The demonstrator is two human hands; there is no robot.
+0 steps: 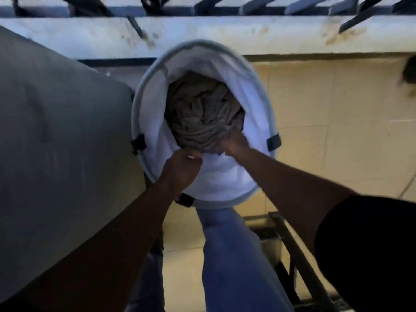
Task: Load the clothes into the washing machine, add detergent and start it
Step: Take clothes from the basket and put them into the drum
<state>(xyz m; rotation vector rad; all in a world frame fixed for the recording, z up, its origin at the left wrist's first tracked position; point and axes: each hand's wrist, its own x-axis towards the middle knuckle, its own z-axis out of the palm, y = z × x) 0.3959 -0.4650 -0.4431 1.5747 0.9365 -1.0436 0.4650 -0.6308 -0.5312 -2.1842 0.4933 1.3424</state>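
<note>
Whole view is motion-blurred, so fine detail is soft. The big grey bulk [56, 136] filling the left side runs off the frame's edge; can't tell from here whether it's the washing machine or sth else. No detergent or controls can be made out.

The laundry hamper [254, 95], white inside w/ a pale blue rim and 3 dark tabs on it, stands on the tiled floor [337, 136], just beside that grey bulk. Its mouth opens up toward the person and its long axis runs top to bottom, tipped a little so the far rim sits higher in view. Its lower body is hidden behind the rim and the person's legs in blue jeans [234, 255].

The clothes [198, 109] sit deep in the hamper as 1 grey-beige wad; individual garments can't be separated, only twisted folds running roughly left to right near the front.

Right hand [234, 141] is down inside the hamper, fingers curled into the near edge of the clothes, grasping them; fingertips are buried in the fabric. Left hand [180, 170] is at the near rim, fingers curled; looks like it pinches the white lining or rim, but blur and the back of the hand hide the contact, so I can't tell.

Upper right, a dark blurred shape [409, 75] is cut off by the frame. Lower right, a black sleeve [371, 255] covers the corner.
</note>
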